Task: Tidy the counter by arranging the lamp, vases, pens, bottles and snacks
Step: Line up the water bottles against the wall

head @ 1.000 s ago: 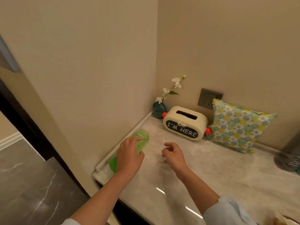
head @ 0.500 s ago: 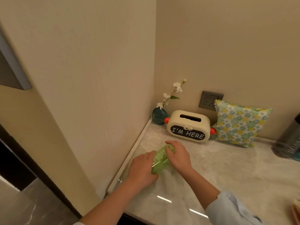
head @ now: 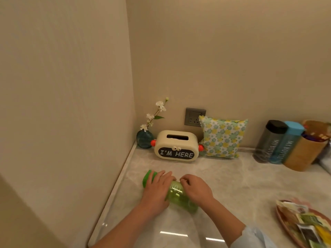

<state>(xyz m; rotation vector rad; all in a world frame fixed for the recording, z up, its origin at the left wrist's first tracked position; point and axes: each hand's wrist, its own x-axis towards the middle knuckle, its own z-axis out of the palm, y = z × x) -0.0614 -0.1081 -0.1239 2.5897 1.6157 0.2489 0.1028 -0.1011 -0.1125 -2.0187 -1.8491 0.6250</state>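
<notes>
A green transparent bottle [head: 177, 196] with a green cap lies tilted on the marble counter [head: 232, 185], cap end toward the left wall. My left hand [head: 157, 190] grips it near the cap. My right hand [head: 195, 189] holds its middle from the right. A grey bottle [head: 269, 141] and a blue bottle [head: 286, 143] stand upright side by side at the back right. A small dark teal vase [head: 144, 138] with a white flower sprig stands in the back corner. A pink plate [head: 284, 224] with snack packets lies at the lower right.
A cream tissue box [head: 176, 145] reading "I'M HERE" sits beside the vase. A floral cushion [head: 222, 136] leans on the back wall under a socket [head: 194, 116]. A tan cup [head: 302, 154] holding items stands right of the bottles. The wall runs close on the left.
Both hands have brought the green bottle away from the left wall toward the middle of the counter and turned it. The view swung right, revealing the bottles, cup and snack plate.
</notes>
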